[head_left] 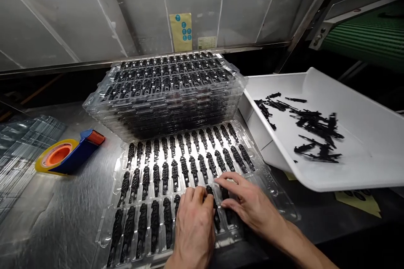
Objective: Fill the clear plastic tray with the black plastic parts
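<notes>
A clear plastic tray [121, 164] lies on the bench with rows of slim black plastic parts [165, 178] in its slots. My left hand [195, 227] rests over the near row, fingers bent and pressed together; its fingertips and anything under them are hidden. Just right of it, a black part [216, 214] lies in a slot. My right hand [248, 201] reaches in from the right, thumb and index finger apart, over another black part [224, 195] in the near row. That part is partly covered by the fingers.
Behind the tray stands a tall stack of filled clear trays [170, 105]. At right, a white bin [356, 134] holds loose black parts [315, 124]. A blue tape dispenser [78, 151] sits at left beside stacked clear trays [22, 164]. A green conveyor belt [369, 33] is at upper right.
</notes>
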Demonstrator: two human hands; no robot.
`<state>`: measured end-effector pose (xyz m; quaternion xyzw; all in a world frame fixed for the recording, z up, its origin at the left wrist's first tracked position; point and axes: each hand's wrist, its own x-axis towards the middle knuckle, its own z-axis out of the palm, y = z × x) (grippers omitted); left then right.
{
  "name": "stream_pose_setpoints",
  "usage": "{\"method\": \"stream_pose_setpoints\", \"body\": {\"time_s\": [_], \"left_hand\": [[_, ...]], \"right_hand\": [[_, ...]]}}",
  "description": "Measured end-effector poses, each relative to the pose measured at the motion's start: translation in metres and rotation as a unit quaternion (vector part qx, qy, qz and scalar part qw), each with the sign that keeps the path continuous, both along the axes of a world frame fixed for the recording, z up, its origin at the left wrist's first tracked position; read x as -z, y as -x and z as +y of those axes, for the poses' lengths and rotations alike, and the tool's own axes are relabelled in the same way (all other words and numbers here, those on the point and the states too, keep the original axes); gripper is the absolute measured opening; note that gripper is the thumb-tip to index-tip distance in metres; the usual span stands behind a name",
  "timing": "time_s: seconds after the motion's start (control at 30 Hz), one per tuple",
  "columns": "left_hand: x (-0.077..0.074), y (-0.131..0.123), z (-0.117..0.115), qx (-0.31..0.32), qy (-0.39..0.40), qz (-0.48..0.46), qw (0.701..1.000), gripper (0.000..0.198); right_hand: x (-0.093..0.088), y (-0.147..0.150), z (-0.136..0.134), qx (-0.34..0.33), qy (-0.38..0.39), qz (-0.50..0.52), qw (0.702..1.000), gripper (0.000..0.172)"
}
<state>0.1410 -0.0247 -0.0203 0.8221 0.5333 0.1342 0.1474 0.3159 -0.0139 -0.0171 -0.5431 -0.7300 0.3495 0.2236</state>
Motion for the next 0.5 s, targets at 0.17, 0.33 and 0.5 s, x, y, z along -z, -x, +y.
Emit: {"method": "stream_pose_setpoints", "body": {"time_s": [0.17,0.33,0.5], "left_hand": [[0.0,0.002,0.001,0.0,0.0,0.004,1.0,0.018],[-0.002,-0.001,0.002,0.0,-0.029,-0.041,0.999,0.022],[-0.006,-0.021,-0.001,0.037,-0.034,-0.081,0.995,0.018]], "right_hand": [[0.007,-0.003,-0.005,-0.051,-0.059,-0.012,0.997,0.035],[0.004,-0.014,-0.001,0.019,-0.105,0.029,0.994,0.033],[-0.005,-0.019,0.004,0.066,-0.127,0.009,0.99,0.032]]}}
